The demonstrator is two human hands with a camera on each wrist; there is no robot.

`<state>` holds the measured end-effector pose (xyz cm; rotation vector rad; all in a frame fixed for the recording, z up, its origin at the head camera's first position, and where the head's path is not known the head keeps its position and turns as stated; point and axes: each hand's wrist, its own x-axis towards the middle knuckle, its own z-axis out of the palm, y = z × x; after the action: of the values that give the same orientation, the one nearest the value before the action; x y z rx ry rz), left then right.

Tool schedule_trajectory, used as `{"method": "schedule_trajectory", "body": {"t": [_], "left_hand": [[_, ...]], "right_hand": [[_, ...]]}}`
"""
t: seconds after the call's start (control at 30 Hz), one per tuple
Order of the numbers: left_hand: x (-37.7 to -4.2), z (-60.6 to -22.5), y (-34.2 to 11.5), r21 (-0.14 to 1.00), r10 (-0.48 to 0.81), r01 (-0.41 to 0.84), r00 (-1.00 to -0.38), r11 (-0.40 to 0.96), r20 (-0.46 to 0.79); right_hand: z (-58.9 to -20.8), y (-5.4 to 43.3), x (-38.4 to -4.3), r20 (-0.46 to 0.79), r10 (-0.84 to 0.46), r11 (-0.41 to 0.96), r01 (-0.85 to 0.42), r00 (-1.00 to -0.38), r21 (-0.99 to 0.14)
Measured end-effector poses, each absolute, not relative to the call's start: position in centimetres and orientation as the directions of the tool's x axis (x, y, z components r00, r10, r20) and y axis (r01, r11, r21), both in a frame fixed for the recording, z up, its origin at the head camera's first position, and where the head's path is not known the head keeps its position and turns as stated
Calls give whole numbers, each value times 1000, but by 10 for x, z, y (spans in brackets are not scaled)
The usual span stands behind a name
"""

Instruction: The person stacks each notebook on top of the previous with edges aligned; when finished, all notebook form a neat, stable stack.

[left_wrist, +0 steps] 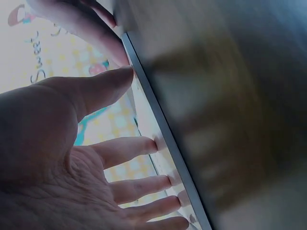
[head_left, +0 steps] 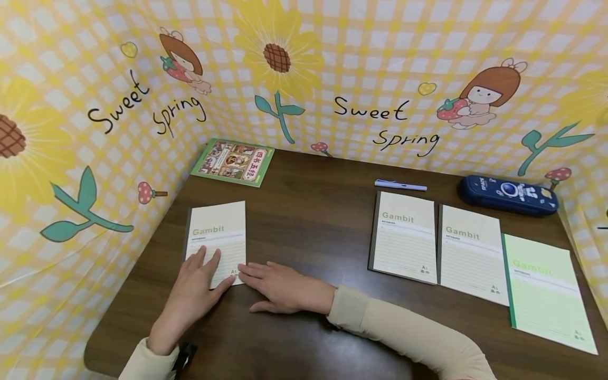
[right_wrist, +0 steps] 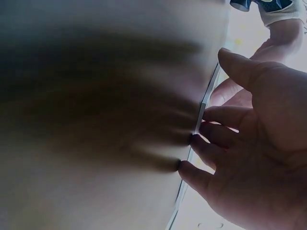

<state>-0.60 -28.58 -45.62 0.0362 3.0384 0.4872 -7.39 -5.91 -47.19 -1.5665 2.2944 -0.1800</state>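
At the left of the table [head_left: 309, 227] lies a notebook [head_left: 220, 224], the left hand [head_left: 191, 287] on its lower part, the right hand [head_left: 282, 287] at its lower right edge. Behind it, in the table's far left corner, lies a book [head_left: 235, 162]. Well to the right, three more notebooks [head_left: 470, 258] lie side by side, the rightmost set nearest the front. A pen [head_left: 401, 185] lies just behind the leftmost of these, a case [head_left: 508, 195] behind the other two. A cloth [head_left: 328, 68] hangs behind the table.

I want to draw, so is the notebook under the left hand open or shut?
Shut: the notebook lies flat, its Gambit front cover facing up beneath the left hand.
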Motion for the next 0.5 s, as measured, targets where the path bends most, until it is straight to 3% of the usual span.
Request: {"method": "schedule_trajectory", "body": {"t": [0.5], "left_hand": [[-23, -460, -224, 348, 190, 162, -981, 924, -47]], "right_hand": [[-470, 31, -76, -202, -884, 465, -757, -421, -459]]}}
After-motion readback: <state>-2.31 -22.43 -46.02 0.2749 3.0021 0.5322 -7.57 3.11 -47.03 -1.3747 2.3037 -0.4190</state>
